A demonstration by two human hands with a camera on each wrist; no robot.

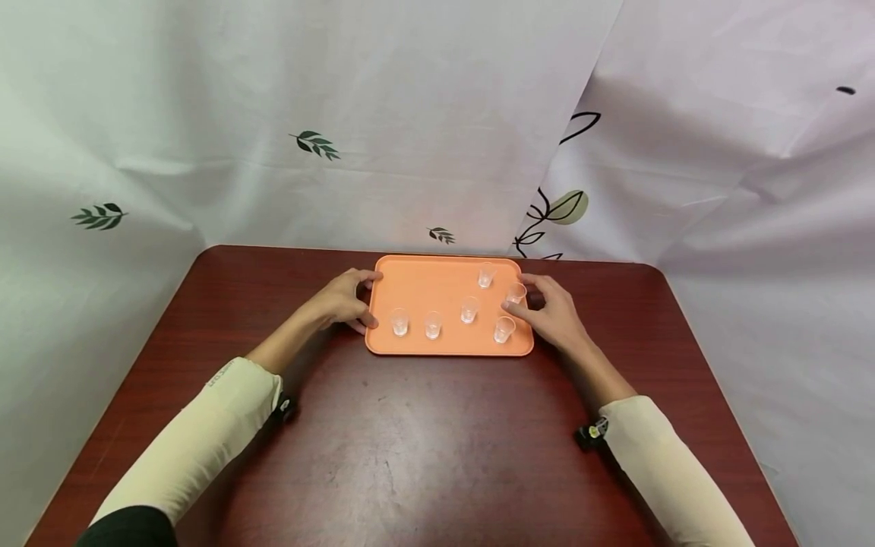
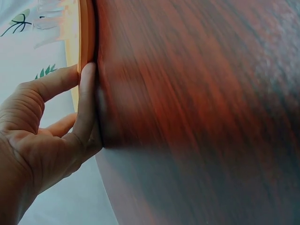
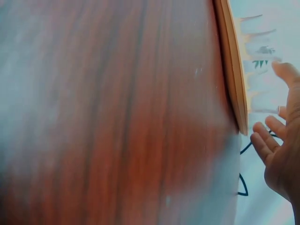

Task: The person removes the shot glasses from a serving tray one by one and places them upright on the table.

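Observation:
An orange tray [image 1: 427,292] lies flat near the table's far edge. Several small clear plastic cups stand on it, among them a front-left cup [image 1: 399,322], a front-right cup [image 1: 504,329] and a back cup [image 1: 486,275]. At the tray's left end, my left hand [image 1: 343,298] grips the rim; the left wrist view shows its thumb and a finger [image 2: 86,101] against that edge. My right hand [image 1: 555,310] reaches over the right end, thumb and fingers spread around a cup [image 1: 516,293] near the rim. In the right wrist view its fingers [image 3: 265,140] look apart; contact with the cup is unclear.
The tray rests on a dark reddish-brown wooden table [image 1: 437,448]. A white leaf-printed cloth [image 1: 410,137] hangs close behind the table and along its sides. Each forearm has a pale sleeve and a small black device [image 1: 591,434] at the wrist.

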